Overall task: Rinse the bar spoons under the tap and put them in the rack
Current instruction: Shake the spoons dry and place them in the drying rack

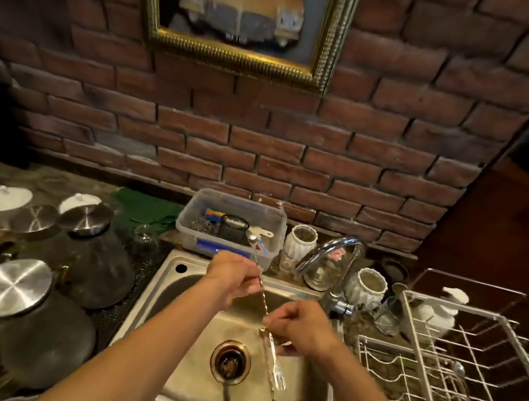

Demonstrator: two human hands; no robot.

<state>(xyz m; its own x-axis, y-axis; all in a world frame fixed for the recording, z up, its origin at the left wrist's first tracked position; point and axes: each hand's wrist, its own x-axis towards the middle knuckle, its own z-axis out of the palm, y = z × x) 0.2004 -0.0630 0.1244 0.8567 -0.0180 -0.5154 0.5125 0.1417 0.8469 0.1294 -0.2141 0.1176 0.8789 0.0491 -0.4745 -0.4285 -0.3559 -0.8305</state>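
Over the steel sink my left hand grips the upper shaft of a long twisted bar spoon; its small round end sticks up above my fist. My right hand pinches the same spoon lower down. Below my right hand more long metal utensils reach down into the basin, one with a forked tip; whether they are held or lie in the sink I cannot tell. The chrome tap arches at the back right, its spout aimed left; no running water shows. The white wire rack stands on the right.
A clear plastic tub of cleaning bits sits behind the sink. Dark jars with steel lids and white lids crowd the left counter. White ribbed jars flank the tap. The drain is mid-basin. A brick wall rises behind.
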